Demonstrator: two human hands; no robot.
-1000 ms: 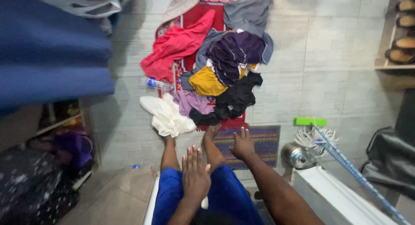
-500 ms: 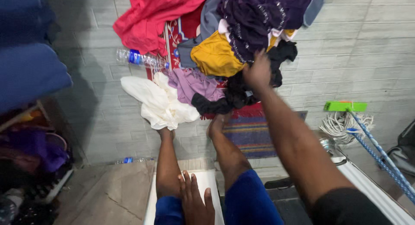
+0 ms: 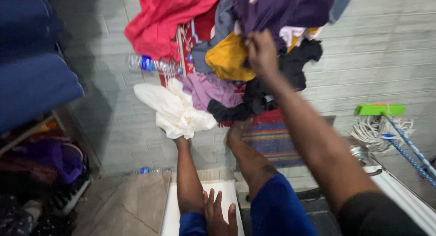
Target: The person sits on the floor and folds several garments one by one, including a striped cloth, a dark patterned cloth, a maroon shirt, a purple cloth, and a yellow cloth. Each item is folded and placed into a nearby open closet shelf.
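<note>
Purple garment (image 3: pixel 286 9), atop the clothes pile (image 3: pixel 227 59) on the tiled floor (image 3: pixel 363 59), is pinched at its edge by the right hand (image 3: pixel 261 52), so this looks like picking-up, while the left hand (image 3: pixel 218 215) rests flat, fingers spread, on a white seat (image 3: pixel 175 213)

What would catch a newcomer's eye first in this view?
The pile of clothes on the floor ahead, with the right hand gripping the dark purple garment on top. A red garment lies at its left edge, a white cloth nearer the feet.
</note>
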